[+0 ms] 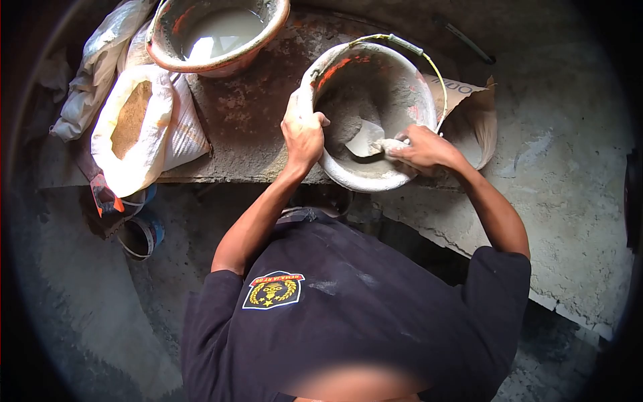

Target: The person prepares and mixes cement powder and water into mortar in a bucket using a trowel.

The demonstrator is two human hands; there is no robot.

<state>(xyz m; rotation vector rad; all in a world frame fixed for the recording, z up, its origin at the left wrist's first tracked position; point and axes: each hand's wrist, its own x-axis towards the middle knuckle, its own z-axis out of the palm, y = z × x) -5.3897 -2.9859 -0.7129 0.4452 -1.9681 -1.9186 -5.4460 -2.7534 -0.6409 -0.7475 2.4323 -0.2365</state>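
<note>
A cement-smeared bucket [372, 181] with a wire handle stands near the front edge of the ledge, with grey material inside. My left hand [305, 136] grips the left side of its rim, thumb toward the inside. Closed around the handle of a trowel [365, 137], my right hand [420, 149] is at the right part of the bucket's opening. The trowel's pale blade points left and rests against the grey material. Part of the trowel's handle is hidden by my fingers.
A second bucket [231, 61] with cloudy water stands at the back left. Beside it is an open white sack [161, 120] of sandy material. A brown paper bag [485, 124] lies right of the first bucket. Small containers [140, 236] sit below the ledge.
</note>
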